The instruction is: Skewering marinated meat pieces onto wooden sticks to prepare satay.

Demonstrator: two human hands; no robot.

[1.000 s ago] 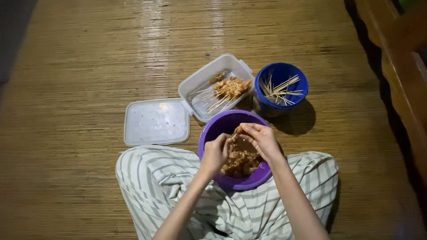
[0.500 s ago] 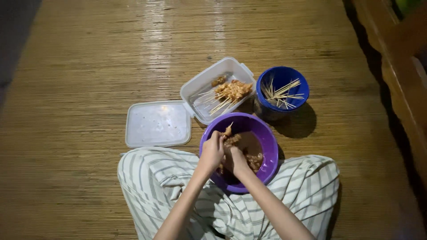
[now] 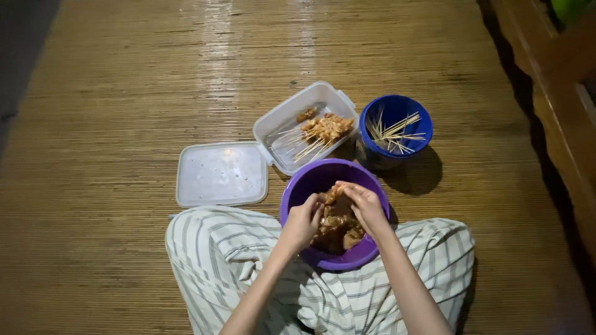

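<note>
A purple bowl (image 3: 309, 180) of brown marinated meat pieces (image 3: 338, 229) rests between my knees. My left hand (image 3: 302, 222) is closed around a thin wooden skewer (image 3: 327, 197) over the bowl. My right hand (image 3: 365, 206) pinches a piece of meat at the skewer's upper end. Just beyond the bowl, a clear plastic box (image 3: 280, 125) holds several finished meat skewers (image 3: 320, 130). A blue tub (image 3: 396, 110) to its right holds several bare sticks (image 3: 392, 131).
The box's lid (image 3: 221, 174) lies flat on the woven mat (image 3: 124, 93) left of the bowl. My crossed legs in striped trousers (image 3: 211, 254) fill the near edge. Dark wooden furniture (image 3: 559, 80) runs along the right side.
My right hand has come up out of the meat in the bowl and now meets the skewer tip. My left hand has stayed over the bowl's left side with the skewer.
</note>
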